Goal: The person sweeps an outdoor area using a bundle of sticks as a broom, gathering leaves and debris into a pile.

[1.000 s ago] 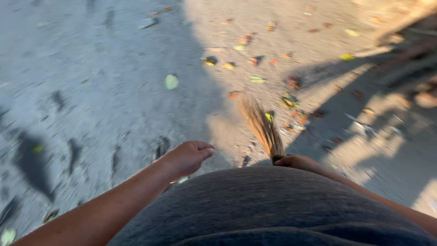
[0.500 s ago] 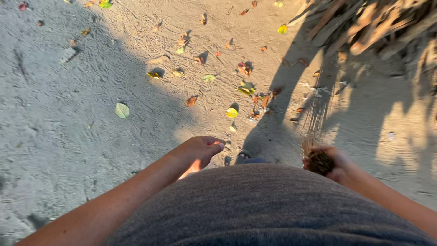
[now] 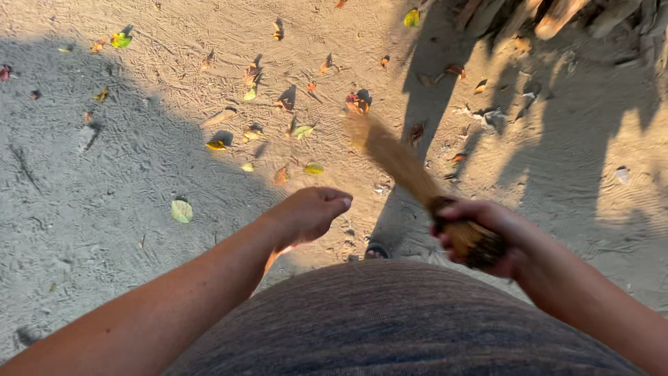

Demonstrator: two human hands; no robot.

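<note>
Head view: the right hand [image 3: 487,233] is clenched around the bound end of a straw-coloured bundle broom of thin sticks [image 3: 400,161], whose blurred bristles angle toward 11 o'clock over the sandy ground [image 3: 104,174]. The left hand [image 3: 309,212] hangs loose and empty. Scattered yellow, green and orange fallen leaves [image 3: 182,210] lie from 10 to 12 o'clock.
</note>
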